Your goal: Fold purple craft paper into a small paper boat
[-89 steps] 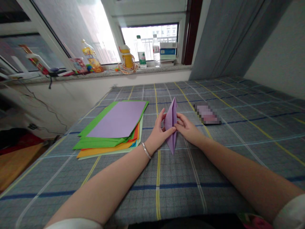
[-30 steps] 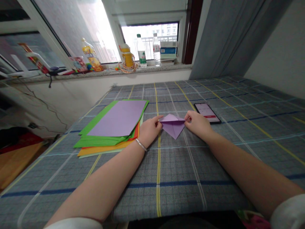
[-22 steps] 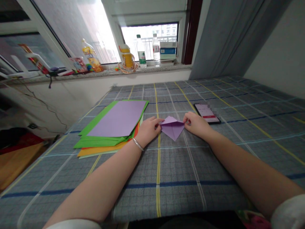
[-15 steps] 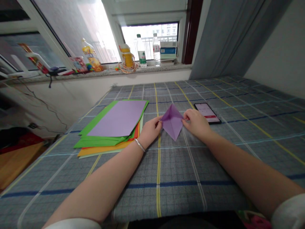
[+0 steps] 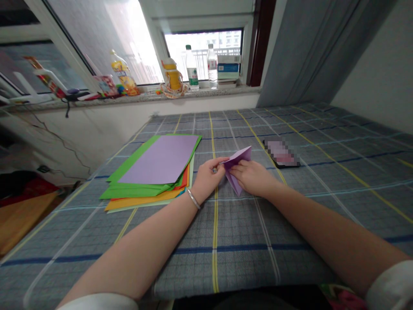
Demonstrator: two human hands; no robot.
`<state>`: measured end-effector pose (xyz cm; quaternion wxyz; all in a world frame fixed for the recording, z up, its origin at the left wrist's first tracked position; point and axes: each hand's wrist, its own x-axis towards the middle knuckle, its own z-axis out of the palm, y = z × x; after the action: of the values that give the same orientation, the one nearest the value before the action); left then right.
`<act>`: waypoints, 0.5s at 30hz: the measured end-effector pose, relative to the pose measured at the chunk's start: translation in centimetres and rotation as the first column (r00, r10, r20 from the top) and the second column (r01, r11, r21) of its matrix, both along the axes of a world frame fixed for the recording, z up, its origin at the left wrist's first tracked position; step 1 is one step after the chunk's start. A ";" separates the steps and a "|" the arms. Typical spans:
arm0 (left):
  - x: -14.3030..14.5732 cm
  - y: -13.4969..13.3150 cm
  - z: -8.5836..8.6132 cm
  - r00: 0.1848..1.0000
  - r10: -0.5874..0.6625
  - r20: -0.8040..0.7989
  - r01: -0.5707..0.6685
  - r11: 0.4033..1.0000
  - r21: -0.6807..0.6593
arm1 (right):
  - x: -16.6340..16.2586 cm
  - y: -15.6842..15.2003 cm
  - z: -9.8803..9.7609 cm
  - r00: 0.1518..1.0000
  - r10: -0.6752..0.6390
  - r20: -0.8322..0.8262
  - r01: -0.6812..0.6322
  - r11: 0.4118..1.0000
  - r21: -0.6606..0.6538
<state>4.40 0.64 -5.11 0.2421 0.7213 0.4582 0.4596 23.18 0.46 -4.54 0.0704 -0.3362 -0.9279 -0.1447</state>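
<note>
Left hand (image 5: 209, 176), bracelet (image 5: 194, 199) on wrist, pinches the left corner of the folded purple paper (image 5: 241, 155); right hand (image 5: 254, 177) has fingers tucked against its inner side, plaid cloth (image 5: 238, 241) underneath. Left of the folded purple paper: paper stack (image 5: 161, 161), purple sheet topmost, green and orange below; right of it: phone (image 5: 281, 153), screen pixelated. Well beyond it: windowsill (image 5: 206, 91) with bottles (image 5: 192, 71).

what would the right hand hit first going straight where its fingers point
The folded purple paper, which the right hand seems to touch; beyond it, probably the left hand, though depth is unclear.
</note>
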 end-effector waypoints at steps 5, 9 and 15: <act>-0.1 0.4 -0.2 0.994 -0.019 -0.109 0.020 1.000 0.012 | 0.1 0.2 -0.5 1.000 -0.004 0.005 0.005 1.000 -0.021; -0.2 1.1 -0.7 0.988 -0.088 -0.130 0.089 0.996 0.005 | -0.5 0.3 -0.5 0.996 -0.085 0.000 0.085 0.996 -0.039; 0.3 1.6 -1.2 0.977 -0.155 -0.149 0.139 0.984 -0.112 | -2.7 0.9 0.3 0.913 -0.406 0.025 0.403 0.895 -0.189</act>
<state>4.70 2.26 -6.27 0.2747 0.7741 0.4436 0.3584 20.47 1.41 -4.20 0.0134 -0.5281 -0.8466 -0.0643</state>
